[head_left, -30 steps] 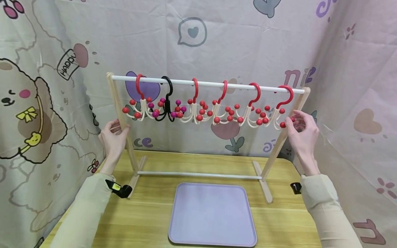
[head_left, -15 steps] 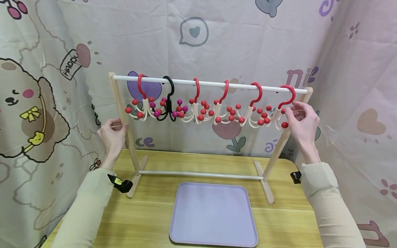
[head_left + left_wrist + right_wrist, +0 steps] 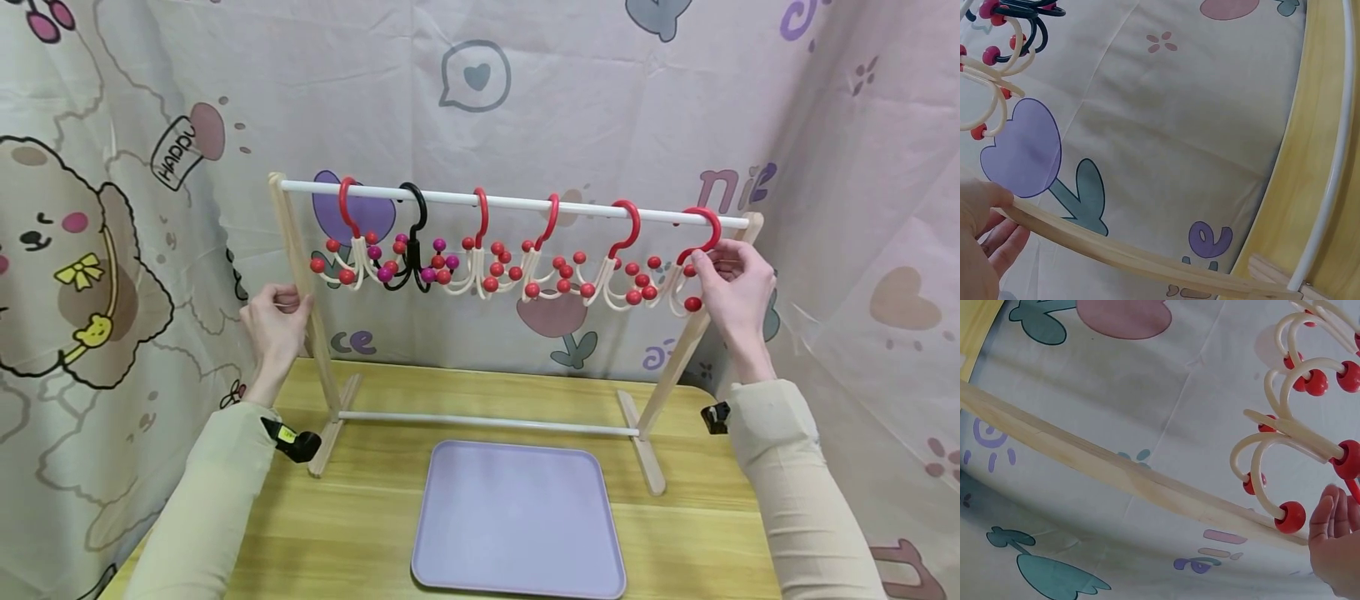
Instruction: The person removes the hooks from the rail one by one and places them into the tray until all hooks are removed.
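A wooden rack with a white top rail (image 3: pixel 517 202) carries several claw-shaped hangers with bead-tipped arms. Near its left end, my left hand (image 3: pixel 279 323) pinches the left wooden post (image 3: pixel 318 354) at mid-height; the left wrist view shows thumb and fingers (image 3: pixel 1010 244) on either side of the wood. My right hand (image 3: pixel 738 287) is raised to the rightmost cream hanger (image 3: pixel 672 287), fingertips right at its red hook (image 3: pixel 716 229). Whether they grip the hook I cannot tell. In the right wrist view, the fingers (image 3: pixel 1330 515) are beside the hanger's red bead (image 3: pixel 1347 459), behind the hook.
A black hanger (image 3: pixel 412 254) hangs second from left among the cream ones. A lilac tray (image 3: pixel 517 517) lies on the wooden table (image 3: pixel 337 533) in front of the rack. A white lower bar (image 3: pixel 487 422) joins its feet. Printed curtains (image 3: pixel 480 125) surround the table.
My right hand has moved up from the rightmost hanger's lower beads to its hook. The left hand stays on the post. The head view has shifted slightly.
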### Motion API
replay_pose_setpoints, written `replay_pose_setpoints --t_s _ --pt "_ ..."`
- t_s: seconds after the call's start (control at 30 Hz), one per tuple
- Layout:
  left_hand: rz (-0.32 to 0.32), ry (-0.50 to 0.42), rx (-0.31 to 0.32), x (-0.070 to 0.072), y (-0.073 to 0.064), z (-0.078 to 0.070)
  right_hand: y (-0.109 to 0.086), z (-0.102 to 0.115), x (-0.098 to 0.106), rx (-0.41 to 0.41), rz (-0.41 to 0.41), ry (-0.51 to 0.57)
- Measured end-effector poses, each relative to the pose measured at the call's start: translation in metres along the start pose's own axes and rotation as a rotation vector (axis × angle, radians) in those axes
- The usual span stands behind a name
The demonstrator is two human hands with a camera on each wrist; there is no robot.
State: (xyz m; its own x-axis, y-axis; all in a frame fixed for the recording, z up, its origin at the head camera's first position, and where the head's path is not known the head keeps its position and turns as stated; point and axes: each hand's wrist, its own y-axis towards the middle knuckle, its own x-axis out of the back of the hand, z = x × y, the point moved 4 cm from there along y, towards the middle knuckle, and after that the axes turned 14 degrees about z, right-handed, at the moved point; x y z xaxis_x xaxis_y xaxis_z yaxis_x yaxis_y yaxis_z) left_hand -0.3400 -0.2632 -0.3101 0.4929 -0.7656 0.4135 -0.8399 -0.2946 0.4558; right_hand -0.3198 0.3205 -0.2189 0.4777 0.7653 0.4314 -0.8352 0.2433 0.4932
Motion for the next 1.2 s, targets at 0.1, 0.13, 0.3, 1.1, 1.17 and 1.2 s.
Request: replay_pose_setpoints --t_s 0.1,0.13,0.3,1.1,1.17,1.2 --pt "0.005 0.006 0.002 0.0002 0.0009 0.0003 0.002 -0.0013 0.0001 -0.023 0.012 0.012" --pt "0.004 0.012 0.002 0.0003 0.0013 0.0004 0.0024 -0.0014 -0.0001 -0.029 0.018 0.011" --pt "-0.003 0.041 -0.01 0.0017 0.0027 0.0001 0.0042 0.0002 -0.0008 -0.033 0.038 -0.011" --pt "0.007 0.047 -0.011 0.0028 0.0029 -0.0019 0.0014 0.0057 0.0024 0.037 -0.035 0.135" --pt "0.007 0.045 -0.011 0.0026 0.0028 -0.0019 0.0008 0.0051 0.0026 0.042 -0.047 0.145" --pt "0.007 0.045 -0.011 0.0026 0.0027 -0.002 0.0006 0.0048 0.0028 0.044 -0.052 0.15"
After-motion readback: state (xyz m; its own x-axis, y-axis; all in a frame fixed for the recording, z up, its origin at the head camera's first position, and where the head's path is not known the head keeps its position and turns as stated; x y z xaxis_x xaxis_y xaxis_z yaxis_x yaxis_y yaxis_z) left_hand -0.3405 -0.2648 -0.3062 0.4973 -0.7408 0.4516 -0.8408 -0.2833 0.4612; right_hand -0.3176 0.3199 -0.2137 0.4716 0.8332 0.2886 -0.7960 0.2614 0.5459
